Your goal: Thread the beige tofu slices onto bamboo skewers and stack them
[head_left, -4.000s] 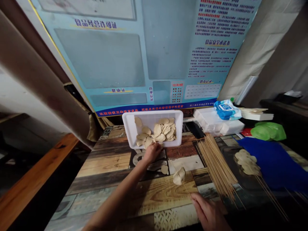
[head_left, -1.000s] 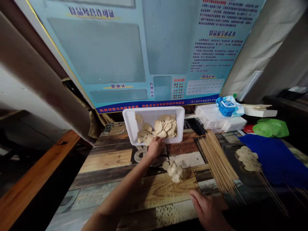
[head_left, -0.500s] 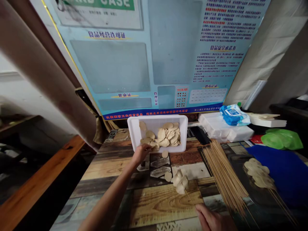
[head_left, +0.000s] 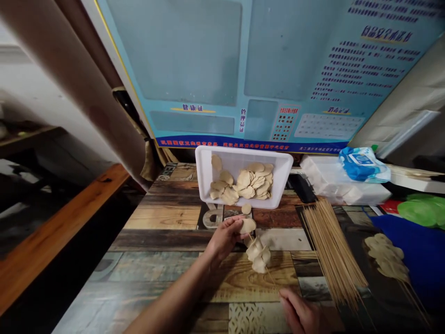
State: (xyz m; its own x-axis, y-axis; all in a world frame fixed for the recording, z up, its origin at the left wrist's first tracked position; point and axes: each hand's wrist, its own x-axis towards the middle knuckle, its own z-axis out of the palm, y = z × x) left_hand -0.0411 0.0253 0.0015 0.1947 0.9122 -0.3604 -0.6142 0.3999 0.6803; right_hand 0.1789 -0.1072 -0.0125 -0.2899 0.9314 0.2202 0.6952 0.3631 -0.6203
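My left hand [head_left: 225, 237] pinches a pale round slice [head_left: 247, 226] just above the tip of a thin bamboo skewer [head_left: 269, 274]. Several folded slices [head_left: 257, 253] sit threaded on that skewer. My right hand [head_left: 301, 314], at the bottom edge of the view, grips the skewer's lower end with closed fingers. Behind them stands a white tray [head_left: 205, 168] holding several more slices [head_left: 249, 182]. One loose slice [head_left: 246, 208] lies on the table in front of the tray.
A bundle of bare skewers [head_left: 330, 250] lies right of my hands. Finished skewers [head_left: 385, 256] rest beside a blue cloth [head_left: 413, 246]. White boxes [head_left: 330, 183], a blue wipes pack [head_left: 361, 163] and a green bag [head_left: 422, 211] sit at back right. A wooden bench [head_left: 52, 232] runs along the left.
My left hand has come back from the tray with a slice and now holds it at the skewer tip. The view has shifted right and down.
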